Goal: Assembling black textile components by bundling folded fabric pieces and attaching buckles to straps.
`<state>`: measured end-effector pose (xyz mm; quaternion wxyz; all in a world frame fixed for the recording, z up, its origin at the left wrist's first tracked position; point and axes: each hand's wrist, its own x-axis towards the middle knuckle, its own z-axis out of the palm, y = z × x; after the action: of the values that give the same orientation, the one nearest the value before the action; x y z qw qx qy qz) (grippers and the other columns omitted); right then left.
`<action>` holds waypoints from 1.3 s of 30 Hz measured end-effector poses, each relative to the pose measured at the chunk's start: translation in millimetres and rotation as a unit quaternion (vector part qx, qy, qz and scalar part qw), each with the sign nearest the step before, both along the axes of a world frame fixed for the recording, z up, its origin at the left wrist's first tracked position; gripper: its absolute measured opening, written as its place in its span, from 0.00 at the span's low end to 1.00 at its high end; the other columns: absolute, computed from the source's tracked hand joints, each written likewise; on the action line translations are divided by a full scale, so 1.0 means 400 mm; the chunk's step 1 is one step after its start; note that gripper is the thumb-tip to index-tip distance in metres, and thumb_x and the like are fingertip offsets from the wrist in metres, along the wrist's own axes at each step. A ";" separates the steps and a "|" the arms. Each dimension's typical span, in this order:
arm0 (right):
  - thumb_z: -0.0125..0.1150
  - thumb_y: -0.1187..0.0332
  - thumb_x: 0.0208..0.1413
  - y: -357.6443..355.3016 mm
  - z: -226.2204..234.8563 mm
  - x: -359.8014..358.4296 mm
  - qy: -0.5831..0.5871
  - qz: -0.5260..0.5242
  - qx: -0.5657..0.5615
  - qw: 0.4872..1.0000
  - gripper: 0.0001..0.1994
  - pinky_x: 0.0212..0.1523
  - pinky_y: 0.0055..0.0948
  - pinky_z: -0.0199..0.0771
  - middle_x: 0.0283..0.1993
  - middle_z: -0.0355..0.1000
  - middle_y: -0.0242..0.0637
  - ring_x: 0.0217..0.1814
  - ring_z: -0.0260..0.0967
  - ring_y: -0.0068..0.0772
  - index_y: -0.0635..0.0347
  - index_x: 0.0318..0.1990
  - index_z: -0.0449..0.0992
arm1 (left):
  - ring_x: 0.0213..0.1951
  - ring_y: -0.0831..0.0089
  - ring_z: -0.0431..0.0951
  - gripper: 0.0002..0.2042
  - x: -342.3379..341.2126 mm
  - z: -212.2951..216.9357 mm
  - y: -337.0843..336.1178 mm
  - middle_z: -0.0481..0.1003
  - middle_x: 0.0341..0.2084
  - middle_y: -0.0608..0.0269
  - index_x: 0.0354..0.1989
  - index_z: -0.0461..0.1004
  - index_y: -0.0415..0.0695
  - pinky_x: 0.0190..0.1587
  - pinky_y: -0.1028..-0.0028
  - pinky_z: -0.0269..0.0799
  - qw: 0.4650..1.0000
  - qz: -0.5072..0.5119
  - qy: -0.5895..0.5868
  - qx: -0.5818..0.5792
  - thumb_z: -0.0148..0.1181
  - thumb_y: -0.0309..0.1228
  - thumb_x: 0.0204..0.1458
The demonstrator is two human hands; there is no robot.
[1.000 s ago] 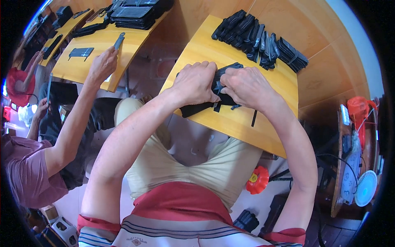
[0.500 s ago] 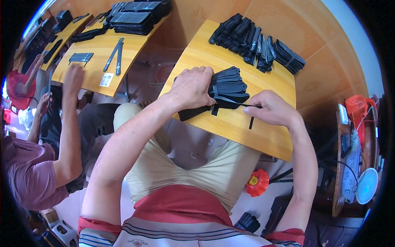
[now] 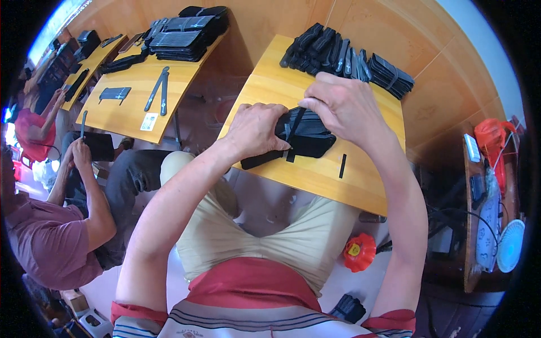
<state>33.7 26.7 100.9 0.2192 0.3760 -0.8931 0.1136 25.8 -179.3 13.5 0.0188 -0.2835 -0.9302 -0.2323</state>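
Apparently to stop it shifting, your left hand (image 3: 255,129) clamped the nine-o'clock end of the black bundle (image 3: 313,139), which lay on the wooden table (image 3: 363,183) at about one o'clock from your lap. Your right hand (image 3: 342,105), closed in a pinch, held the dark strap (image 3: 293,128) up toward one o'clock, seemingly against slack, while a loose black strip (image 3: 342,166) lay apart between four and five o'clock of the bundle.

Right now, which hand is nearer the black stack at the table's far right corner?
Right. The right hand is in front and left of the black stack; the left hand is farther left.
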 end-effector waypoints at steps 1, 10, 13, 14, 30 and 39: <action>0.62 0.65 0.57 -0.001 -0.005 -0.019 0.010 -0.005 0.011 1.000 0.09 0.30 0.38 0.71 0.29 0.73 0.37 0.30 0.73 0.44 0.59 0.30 0.79 | 0.47 0.53 0.78 0.32 0.000 -0.004 0.000 0.79 0.40 0.50 0.50 0.75 0.40 0.51 0.58 0.71 1.000 0.000 0.002 -0.001 0.78 0.42 0.36; 0.65 0.59 0.54 -0.037 -0.137 -0.187 -0.134 -0.026 -0.079 0.988 0.11 0.34 0.39 0.73 0.29 0.77 0.40 0.35 0.75 0.47 0.57 0.32 0.82 | 0.44 0.46 0.76 0.30 -0.006 -0.008 -0.003 0.77 0.39 0.43 0.47 0.72 0.34 0.51 0.57 0.71 0.999 -0.037 0.017 0.026 0.77 0.37 0.36; 0.68 0.60 0.52 -0.043 -0.173 -0.220 -0.188 -0.026 -0.106 0.976 0.10 0.35 0.37 0.73 0.29 0.78 0.41 0.33 0.76 0.43 0.58 0.32 0.84 | 0.44 0.45 0.76 0.32 0.002 -0.003 -0.003 0.76 0.37 0.40 0.47 0.67 0.34 0.49 0.55 0.71 0.999 0.003 -0.030 0.038 0.77 0.36 0.36; 0.70 0.61 0.51 -0.043 -0.185 -0.232 -0.213 -0.016 -0.122 0.969 0.11 0.35 0.36 0.73 0.29 0.78 0.41 0.33 0.76 0.40 0.59 0.32 0.84 | 0.43 0.44 0.75 0.34 0.001 -0.007 -0.005 0.75 0.36 0.41 0.48 0.65 0.35 0.48 0.55 0.71 0.998 -0.001 -0.032 0.047 0.78 0.37 0.36; 0.68 0.57 0.54 -0.041 -0.256 -0.286 -0.383 -0.022 -0.127 0.915 0.14 0.39 0.40 0.75 0.29 0.80 0.44 0.37 0.79 0.43 0.62 0.32 0.82 | 0.48 0.47 0.74 0.36 -0.024 -0.039 -0.008 0.75 0.43 0.45 0.55 0.69 0.38 0.52 0.57 0.71 0.997 -0.058 0.035 0.044 0.76 0.38 0.36; 0.66 0.63 0.57 -0.043 -0.261 -0.271 -0.346 -0.048 -0.126 0.929 0.13 0.32 0.33 0.73 0.25 0.79 0.41 0.27 0.77 0.31 0.66 0.29 0.81 | 0.51 0.50 0.74 0.36 -0.006 -0.019 0.004 0.75 0.45 0.47 0.57 0.67 0.38 0.56 0.58 0.68 0.999 -0.031 0.023 0.016 0.76 0.38 0.38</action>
<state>-74.9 9.6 -3.6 -0.0523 0.2393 -0.9088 0.3377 23.3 -177.8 6.0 0.0378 -0.3171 -0.9165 -0.2410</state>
